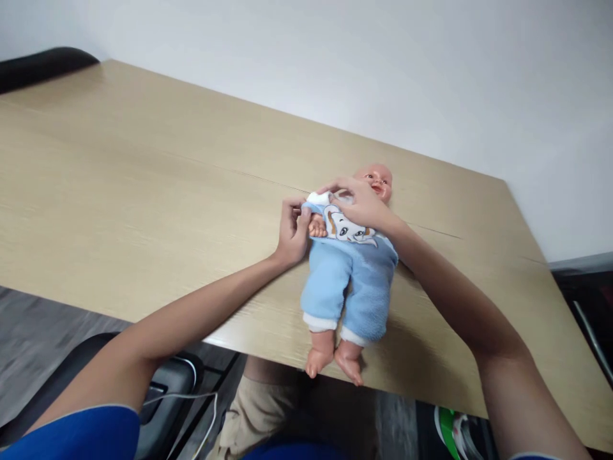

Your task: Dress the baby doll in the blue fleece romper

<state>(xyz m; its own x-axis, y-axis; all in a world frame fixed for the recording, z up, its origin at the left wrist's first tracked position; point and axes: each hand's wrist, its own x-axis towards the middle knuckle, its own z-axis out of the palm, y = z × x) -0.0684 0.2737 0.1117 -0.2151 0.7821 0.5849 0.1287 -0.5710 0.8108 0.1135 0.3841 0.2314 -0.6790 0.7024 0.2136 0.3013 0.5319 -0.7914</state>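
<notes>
A baby doll (352, 358) lies on its back on the table, its head (380, 179) away from me and its bare feet at the near edge. It wears a light blue fleece outfit (330, 275) with white cuffs and a white cartoon animal on the chest. At the doll's side, my left hand (292, 233) is closed with thumb and fingers on the blue sleeve (312, 207), beside the doll's small hand (317, 226). My right hand (359, 201) reaches across the chest, fingers curled onto white cloth (318, 198) near that sleeve. Its palm hides part of the doll's neck and shoulder.
The light wood table (143, 191) stands against a white wall (359, 76). A black rounded object (52, 64) is at the far left. Below the near edge are a black chair (177, 377) and a thin white cable (214, 409). A green and white item (447, 428) sits low at right.
</notes>
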